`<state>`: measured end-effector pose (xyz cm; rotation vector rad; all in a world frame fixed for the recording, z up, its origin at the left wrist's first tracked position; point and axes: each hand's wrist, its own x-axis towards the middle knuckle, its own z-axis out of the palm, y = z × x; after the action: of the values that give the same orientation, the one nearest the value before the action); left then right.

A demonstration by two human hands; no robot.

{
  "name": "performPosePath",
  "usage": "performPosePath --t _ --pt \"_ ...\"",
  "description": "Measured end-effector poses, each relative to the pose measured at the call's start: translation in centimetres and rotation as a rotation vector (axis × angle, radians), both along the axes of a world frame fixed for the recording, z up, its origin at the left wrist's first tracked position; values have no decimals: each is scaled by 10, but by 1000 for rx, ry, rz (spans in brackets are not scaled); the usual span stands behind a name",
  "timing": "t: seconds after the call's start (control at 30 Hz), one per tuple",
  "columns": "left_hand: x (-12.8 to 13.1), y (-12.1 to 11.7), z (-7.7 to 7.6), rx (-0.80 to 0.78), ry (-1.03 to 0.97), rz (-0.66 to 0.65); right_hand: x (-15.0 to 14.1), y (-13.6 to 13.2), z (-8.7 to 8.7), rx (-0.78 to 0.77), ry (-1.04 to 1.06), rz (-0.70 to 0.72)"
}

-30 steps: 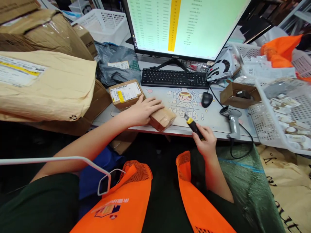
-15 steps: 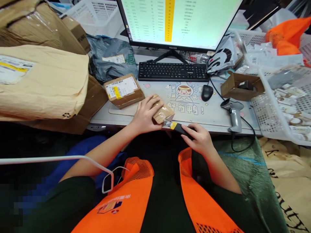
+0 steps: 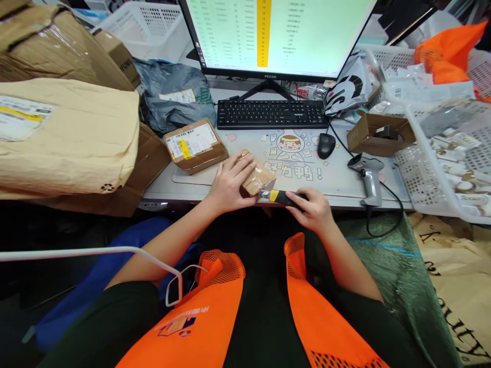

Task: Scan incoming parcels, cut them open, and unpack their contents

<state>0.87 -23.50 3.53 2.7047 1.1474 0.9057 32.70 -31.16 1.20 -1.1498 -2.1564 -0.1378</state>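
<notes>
1. White basket (image 3: 422, 168) at the desk's right edge holds small packets
2. Left hand (image 3: 230, 181), fingers curled, clamps the small taped parcel (image 3: 258, 179) at the front edge
3. Right hand (image 3: 312, 209) grips the utility knife (image 3: 278, 196), blade touching the parcel

Knife (image 3: 282, 197) tip now at pkg (image 3: 258, 179) end, R hand (image 3: 312, 209) leftward.

The desk (image 3: 347, 197) bears a mat (image 3: 330, 179), keyboard (image 3: 271, 113) and parcels (image 3: 195, 145).
</notes>
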Motion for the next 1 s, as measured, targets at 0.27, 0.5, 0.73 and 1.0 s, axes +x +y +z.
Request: performPosePath --t 0.27,0.5,0.73,1.0 --pt "23 -11 21 -40 31 105 58 11 8 -77 254 -372" --pt "38 27 67 -123 351 19 18 2 6 -138 300 -255" --pt "23 18 38 -207 176 101 -3 -14 -3 -93 207 -91" --pt "28 41 -3 -96 4 105 -23 15 0 -91 35 -38"
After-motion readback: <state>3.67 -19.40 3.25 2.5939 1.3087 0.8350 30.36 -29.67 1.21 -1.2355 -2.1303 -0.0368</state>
